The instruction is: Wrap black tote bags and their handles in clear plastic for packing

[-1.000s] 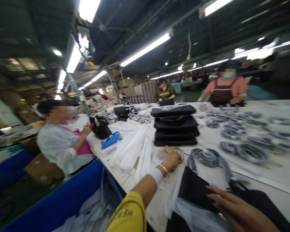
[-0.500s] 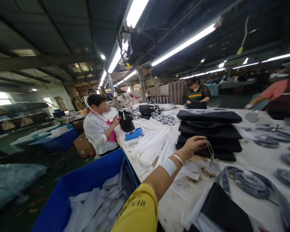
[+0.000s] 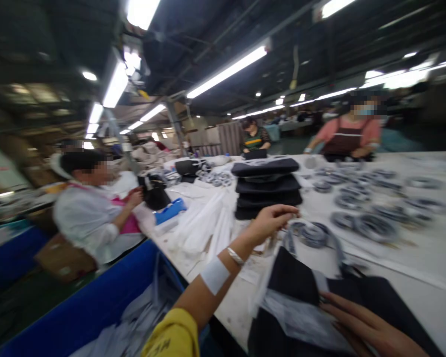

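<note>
My left hand (image 3: 277,220) is stretched out over the table, fingers pinched together. At its fingertips is a small pale hang tag on a string, badly blurred. Beneath that hand lie loose tags and paper scraps, partly hidden by the wrist. My right hand (image 3: 371,322) rests with fingers stretched out on a black fabric bag (image 3: 292,277). A translucent plastic strip (image 3: 301,317) crosses the bag beside those fingers. Just beyond the left hand stands a stack of folded black bags (image 3: 267,186).
Coiled grey straps (image 3: 375,225) cover the table's right side. White plastic sheets (image 3: 196,223) lie left of the stack. A blue bin (image 3: 107,302) stands against the near table edge. One co-worker (image 3: 92,213) is at left; two others are across the table.
My view has turned right. The left hand has drawn back from beside the black stack with the string tag, towards the near bag. My right hand has come fully into view on that bag.
</note>
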Motion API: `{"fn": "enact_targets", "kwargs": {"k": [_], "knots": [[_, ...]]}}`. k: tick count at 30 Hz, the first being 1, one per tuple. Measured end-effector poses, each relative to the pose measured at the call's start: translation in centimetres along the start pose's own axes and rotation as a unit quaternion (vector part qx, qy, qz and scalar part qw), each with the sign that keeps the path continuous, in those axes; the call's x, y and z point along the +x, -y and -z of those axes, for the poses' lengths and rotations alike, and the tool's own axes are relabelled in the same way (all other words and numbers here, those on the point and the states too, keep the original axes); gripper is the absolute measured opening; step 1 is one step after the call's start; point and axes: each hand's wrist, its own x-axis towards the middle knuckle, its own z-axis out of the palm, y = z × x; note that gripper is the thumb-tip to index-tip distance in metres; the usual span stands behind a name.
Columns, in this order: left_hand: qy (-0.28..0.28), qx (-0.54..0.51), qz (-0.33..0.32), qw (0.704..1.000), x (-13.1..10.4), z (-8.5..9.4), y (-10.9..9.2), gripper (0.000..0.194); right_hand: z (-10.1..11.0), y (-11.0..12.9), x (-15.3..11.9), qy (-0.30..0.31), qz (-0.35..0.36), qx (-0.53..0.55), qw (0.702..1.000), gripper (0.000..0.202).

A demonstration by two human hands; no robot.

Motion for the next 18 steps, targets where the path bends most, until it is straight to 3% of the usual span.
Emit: {"fn": "enact_targets", "kwargs": {"k": [4, 7, 10, 12, 15, 18], "knots": [[-0.016, 0.102, -0.023, 0.994, 0.3, -0.6, 1.0, 0.036, 4.1, 7.0, -0.3, 0.089, -0.074, 0.003, 0.993, 0.035], [-0.021, 0.129, -0.011, 0.991, 2.3, 0.2, 3.2, 0.040, 5.6, 9.1, -2.1, 0.106, -0.149, 0.009, 0.983, 0.037], [-0.013, 0.212, -0.019, 0.977, 3.6, 0.8, 4.7, 0.044, 7.1, 10.0, -5.0, 0.077, -0.203, -0.011, 0.976, 0.036], [0.001, 0.326, -0.031, 0.945, 4.1, 1.2, 5.5, 0.043, 8.2, 9.9, -7.0, 0.046, -0.228, -0.032, 0.972, 0.034], [0.050, 0.489, -0.014, 0.871, 5.1, 1.6, 6.6, 0.039, 9.8, 9.0, -9.4, 0.011, -0.266, -0.079, 0.961, 0.033], [0.087, 0.555, -0.003, 0.827, 6.1, 0.9, 7.8, 0.036, 10.8, 8.2, -11.3, 0.007, -0.288, -0.120, 0.950, 0.035]]}}
